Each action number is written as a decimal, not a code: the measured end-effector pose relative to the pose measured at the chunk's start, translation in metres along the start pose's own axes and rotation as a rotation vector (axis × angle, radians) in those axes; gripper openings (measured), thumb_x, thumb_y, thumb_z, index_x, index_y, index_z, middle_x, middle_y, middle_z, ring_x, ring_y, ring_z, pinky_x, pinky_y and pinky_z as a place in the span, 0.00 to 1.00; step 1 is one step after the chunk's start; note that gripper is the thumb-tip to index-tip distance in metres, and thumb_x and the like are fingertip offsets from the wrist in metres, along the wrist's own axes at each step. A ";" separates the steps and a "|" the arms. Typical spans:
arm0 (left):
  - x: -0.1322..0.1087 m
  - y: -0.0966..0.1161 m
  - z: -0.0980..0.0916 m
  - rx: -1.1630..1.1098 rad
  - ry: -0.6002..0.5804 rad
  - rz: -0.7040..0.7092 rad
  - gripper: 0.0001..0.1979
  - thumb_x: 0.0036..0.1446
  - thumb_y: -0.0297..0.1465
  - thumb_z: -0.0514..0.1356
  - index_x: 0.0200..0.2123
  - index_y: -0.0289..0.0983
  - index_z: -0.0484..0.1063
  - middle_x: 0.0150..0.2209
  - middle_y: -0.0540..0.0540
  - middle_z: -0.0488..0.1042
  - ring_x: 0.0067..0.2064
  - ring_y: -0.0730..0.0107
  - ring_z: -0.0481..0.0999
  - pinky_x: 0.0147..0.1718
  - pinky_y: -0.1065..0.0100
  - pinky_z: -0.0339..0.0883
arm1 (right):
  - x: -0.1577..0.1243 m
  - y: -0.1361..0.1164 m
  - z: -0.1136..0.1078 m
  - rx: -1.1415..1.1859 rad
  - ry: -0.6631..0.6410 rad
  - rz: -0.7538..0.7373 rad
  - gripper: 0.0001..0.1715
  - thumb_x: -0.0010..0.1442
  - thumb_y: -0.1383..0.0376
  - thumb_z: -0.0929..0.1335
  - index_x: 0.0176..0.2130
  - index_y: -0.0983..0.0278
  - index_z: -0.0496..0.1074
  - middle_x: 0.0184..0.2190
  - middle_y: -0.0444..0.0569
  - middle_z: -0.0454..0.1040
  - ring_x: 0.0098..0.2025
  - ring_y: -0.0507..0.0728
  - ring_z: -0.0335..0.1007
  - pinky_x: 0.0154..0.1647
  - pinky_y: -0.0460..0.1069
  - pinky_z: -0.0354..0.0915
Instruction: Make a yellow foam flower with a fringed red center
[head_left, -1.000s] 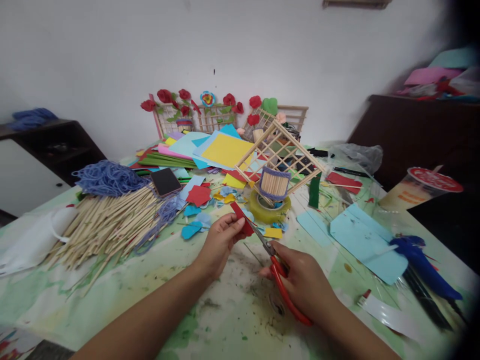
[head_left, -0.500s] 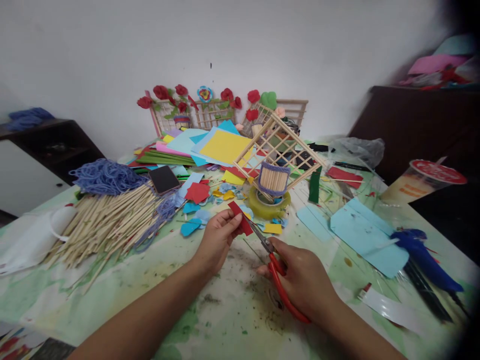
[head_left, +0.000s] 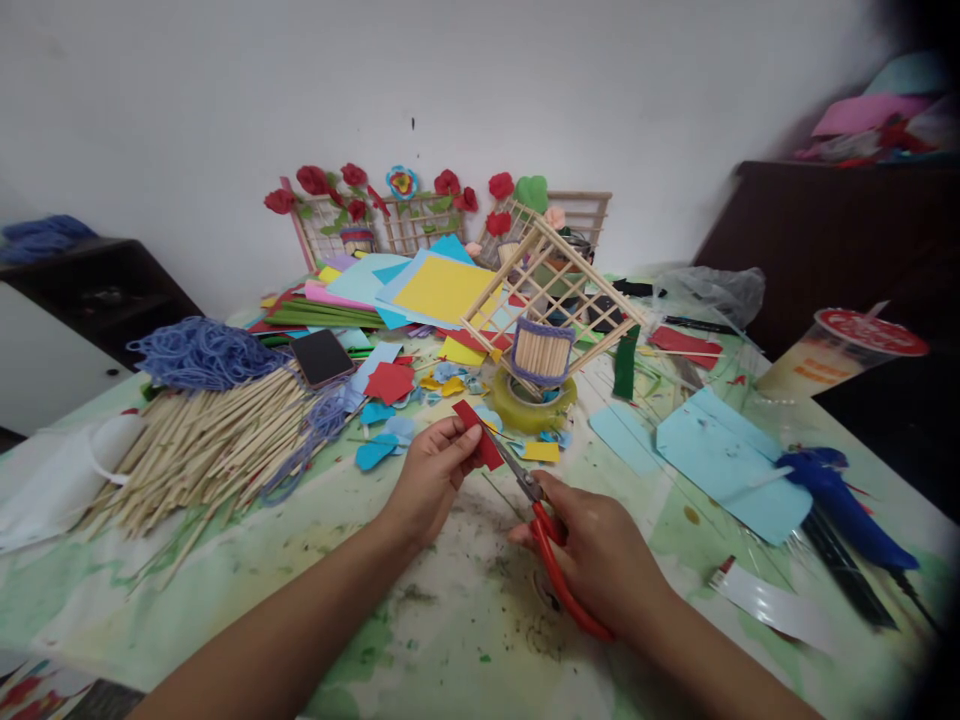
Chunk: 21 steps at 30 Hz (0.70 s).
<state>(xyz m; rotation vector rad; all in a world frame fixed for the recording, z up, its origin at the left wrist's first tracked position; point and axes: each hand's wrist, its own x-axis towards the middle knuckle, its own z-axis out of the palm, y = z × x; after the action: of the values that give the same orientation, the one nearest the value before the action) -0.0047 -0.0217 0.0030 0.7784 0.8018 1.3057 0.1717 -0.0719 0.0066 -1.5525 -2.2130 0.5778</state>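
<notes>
My left hand (head_left: 437, 472) pinches a small strip of red paper (head_left: 480, 437) between thumb and fingers, above the middle of the table. Red-handled scissors (head_left: 551, 560) are gripped in my right hand (head_left: 600, 545), their blades pointing up and left to the paper's right edge. Whether the blades bite into the paper I cannot tell. Just beyond, a diamond-shaped lattice of sticks (head_left: 551, 290) with a small stick pot bound in purple yarn (head_left: 541, 352) stands at a roll of tape (head_left: 532, 405). Cut blue petals (head_left: 376, 450) and a yellow scrap (head_left: 540, 452) lie near my hands.
At left are a pile of sticks (head_left: 217, 450), purple yarn (head_left: 202, 352), a phone (head_left: 321, 357) and a white mask (head_left: 67, 490). Coloured sheets (head_left: 442, 288) lie behind. On the right are light-blue paper (head_left: 727, 470), a blue glue gun (head_left: 851, 510) and a lidded cup (head_left: 840, 350).
The whole view has shifted slightly, so things appear a little further left and up. Both hands keep nearly the same hold on the paper and scissors.
</notes>
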 end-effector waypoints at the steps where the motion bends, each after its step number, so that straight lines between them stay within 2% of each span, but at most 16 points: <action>1: 0.000 0.000 0.000 0.004 0.000 0.000 0.07 0.48 0.29 0.65 0.30 0.32 0.74 0.28 0.49 0.74 0.29 0.78 0.71 0.33 0.74 0.67 | 0.000 0.000 0.000 0.007 -0.004 -0.001 0.23 0.58 0.50 0.63 0.45 0.63 0.68 0.27 0.47 0.75 0.29 0.57 0.69 0.30 0.48 0.60; 4: 0.002 0.001 -0.001 0.021 0.007 0.030 0.07 0.49 0.30 0.65 0.31 0.32 0.74 0.29 0.48 0.74 0.30 0.77 0.71 0.33 0.73 0.67 | 0.001 0.000 0.000 0.010 -0.013 0.004 0.23 0.58 0.49 0.63 0.44 0.63 0.69 0.27 0.47 0.75 0.29 0.57 0.69 0.30 0.48 0.60; 9: 0.004 0.004 -0.004 0.082 0.032 0.098 0.07 0.49 0.30 0.65 0.31 0.33 0.73 0.28 0.49 0.73 0.30 0.77 0.70 0.32 0.74 0.65 | 0.002 0.000 0.000 -0.012 -0.014 0.007 0.26 0.58 0.49 0.63 0.48 0.63 0.68 0.29 0.48 0.75 0.31 0.58 0.71 0.31 0.48 0.60; 21: 0.002 0.003 -0.001 0.073 -0.004 0.084 0.06 0.49 0.31 0.65 0.30 0.34 0.74 0.27 0.49 0.73 0.29 0.77 0.70 0.32 0.73 0.66 | -0.001 -0.004 0.001 -0.035 0.013 0.017 0.23 0.57 0.48 0.63 0.43 0.61 0.68 0.24 0.45 0.72 0.28 0.57 0.69 0.27 0.47 0.56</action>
<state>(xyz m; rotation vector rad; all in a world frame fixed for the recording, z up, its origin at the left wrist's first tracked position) -0.0072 -0.0193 0.0044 0.8802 0.8243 1.3553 0.1688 -0.0743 0.0081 -1.5892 -2.2138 0.5359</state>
